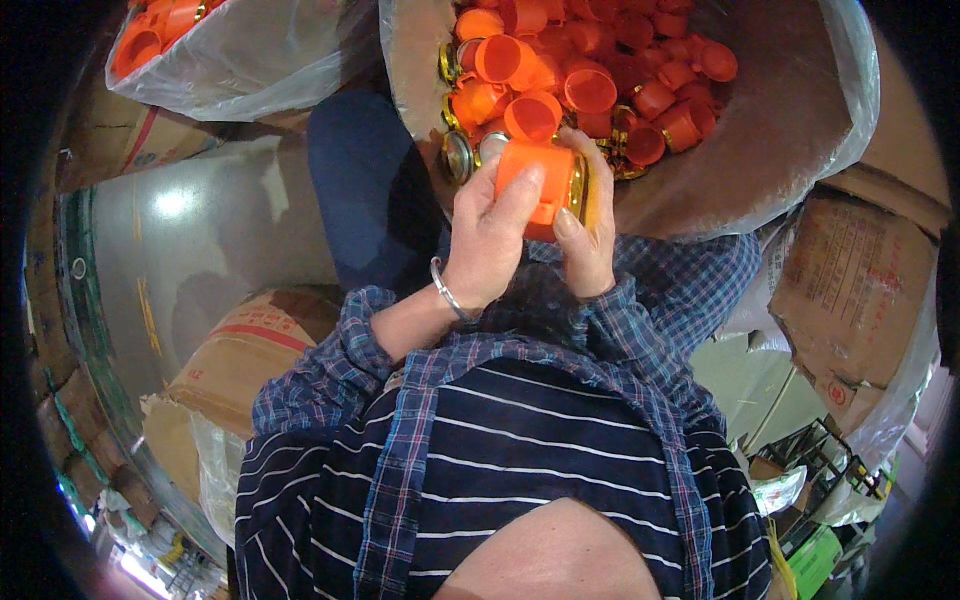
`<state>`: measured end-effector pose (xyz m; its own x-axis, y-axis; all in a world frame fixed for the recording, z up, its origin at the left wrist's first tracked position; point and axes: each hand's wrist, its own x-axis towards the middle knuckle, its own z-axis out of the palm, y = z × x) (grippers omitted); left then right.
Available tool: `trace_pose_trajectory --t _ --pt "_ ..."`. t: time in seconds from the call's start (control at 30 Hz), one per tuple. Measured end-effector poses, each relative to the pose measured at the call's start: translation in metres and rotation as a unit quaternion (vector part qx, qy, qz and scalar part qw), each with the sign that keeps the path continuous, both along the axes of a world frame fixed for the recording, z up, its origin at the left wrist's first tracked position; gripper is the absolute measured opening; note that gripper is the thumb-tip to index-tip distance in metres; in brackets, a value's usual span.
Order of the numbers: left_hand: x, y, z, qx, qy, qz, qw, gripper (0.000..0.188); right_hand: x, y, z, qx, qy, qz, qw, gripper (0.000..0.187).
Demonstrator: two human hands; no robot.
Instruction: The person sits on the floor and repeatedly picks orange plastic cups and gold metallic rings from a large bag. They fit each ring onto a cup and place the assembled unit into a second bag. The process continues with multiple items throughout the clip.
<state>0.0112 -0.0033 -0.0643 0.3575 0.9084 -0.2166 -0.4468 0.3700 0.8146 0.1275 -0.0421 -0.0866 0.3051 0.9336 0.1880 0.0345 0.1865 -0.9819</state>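
Note:
An orange plastic cup point(521, 172) with a shiny gold band point(578, 188) at its right end lies sideways between my two hands. My left hand point(484, 240) is closed round the orange body, thumb along its upper side. My right hand point(590, 248) grips the gold end, with the thumb on the near side and fingers over the far side. Whether the band is a separate piece cannot be told. Just beyond is a heap of similar orange cups point(590, 88), several with small handles. Round metal lids point(457, 157) lie at the heap's left edge.
The heap sits in a big carton lined with a clear plastic bag point(770, 140), close against my knees. Another lined container point(262, 62) with orange pieces stands at the far left. Cardboard boxes point(850, 290) flank me on the right, with another carton point(240, 350) at my left.

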Motion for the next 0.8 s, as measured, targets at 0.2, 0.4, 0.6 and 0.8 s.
trace_pose_trajectory --t 0.2,0.4,0.6,0.8 --pt "0.001 0.003 0.003 -0.057 -0.024 -0.015 0.998 0.03 0.01 -0.009 -0.006 -0.055 0.015 0.014 0.998 0.08" --pt "-0.001 0.017 0.009 -0.135 -0.058 0.021 0.989 0.028 0.006 -0.004 -0.01 -0.033 0.181 -0.012 0.983 0.073" --pt "-0.005 0.023 0.015 -0.154 -0.097 0.043 0.982 0.026 0.007 -0.001 -0.005 -0.079 0.419 -0.046 0.903 0.058" --pt "-0.008 0.029 0.017 -0.14 -0.087 0.065 0.984 0.026 0.017 0.001 -0.014 -0.162 0.583 -0.017 0.796 0.056"
